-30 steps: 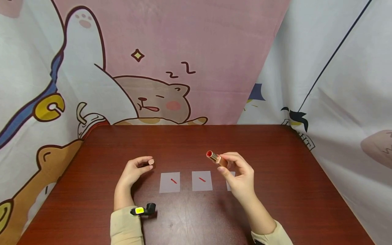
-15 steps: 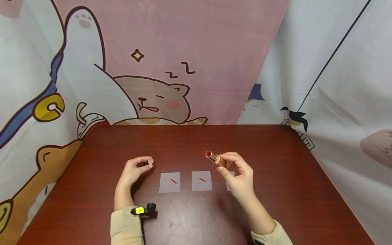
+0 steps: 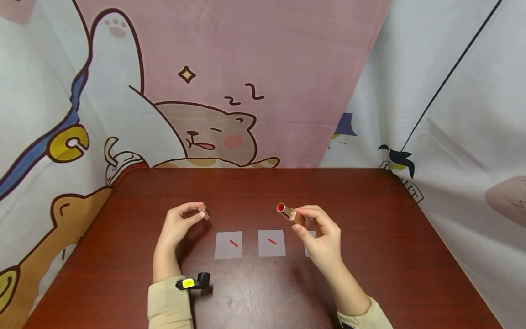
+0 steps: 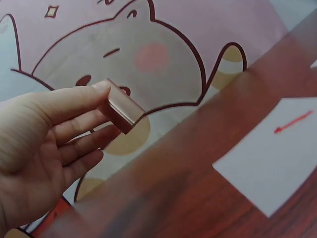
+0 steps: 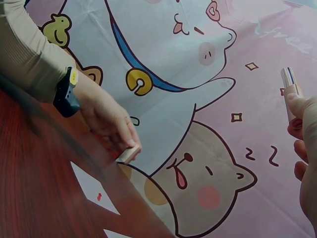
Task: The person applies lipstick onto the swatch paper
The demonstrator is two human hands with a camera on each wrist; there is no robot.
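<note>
My left hand (image 3: pixel 174 228) pinches a small rose-gold lipstick cap (image 4: pixel 124 106) between thumb and fingertips, above the left part of the table. In the left wrist view the cap is tilted and the other fingers curve loosely below it. On the right, my right hand (image 3: pixel 324 237) grips an uncapped gold lipstick (image 3: pixel 293 215) between thumb and fingers, its red end pointing up and left. Two white paper squares, a left one (image 3: pixel 223 251) and a middle one (image 3: pixel 267 250), each bear a short red stroke. A third paper (image 3: pixel 310 249) is mostly hidden behind my right hand.
The dark reddish wooden table (image 3: pixel 246 187) reaches back to a cartoon-printed cloth (image 3: pixel 287 68), which also hangs at both sides. A black wrist device (image 3: pixel 201 280) with a yellow-green patch sits on my left sleeve cuff.
My left hand has risen slightly and moved away from me, tilting the cap so more of its side shows. The right hand and lipstick stay almost still.
</note>
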